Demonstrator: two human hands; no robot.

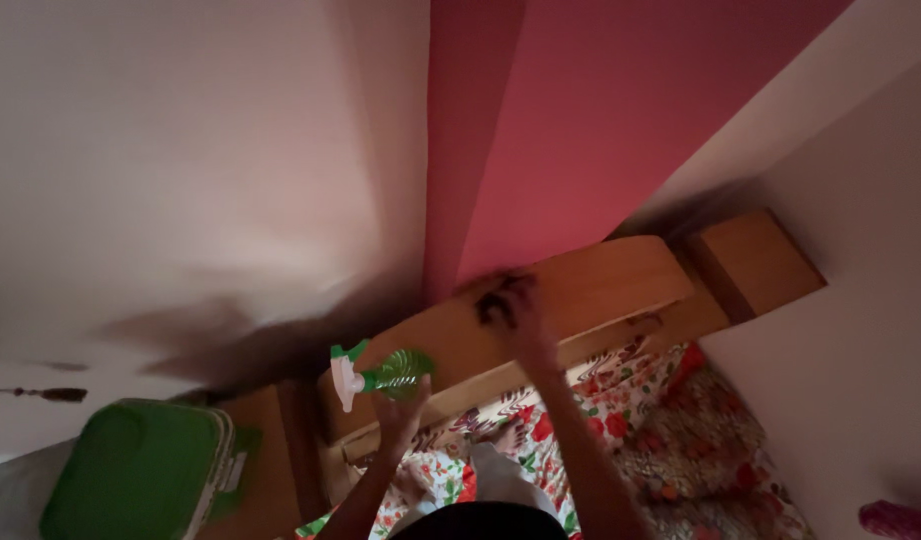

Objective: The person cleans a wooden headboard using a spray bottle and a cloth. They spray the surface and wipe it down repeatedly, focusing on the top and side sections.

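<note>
My left hand [399, 410] holds a green spray bottle [381, 374] with a white and green trigger head pointing left, just in front of the wooden headboard [601, 280]. My right hand [516, 310] is raised against the headboard's face, pressing a dark crumpled cloth [496, 300] onto the wood. The hand is blurred by motion.
A bed with a red floral sheet [581, 410] and patterned pillows [701, 450] lies below the headboard. A green box with a lid [141, 470] stands on a wooden side table at the lower left. White and pink walls rise behind. A pink object [901, 520] shows at the bottom right.
</note>
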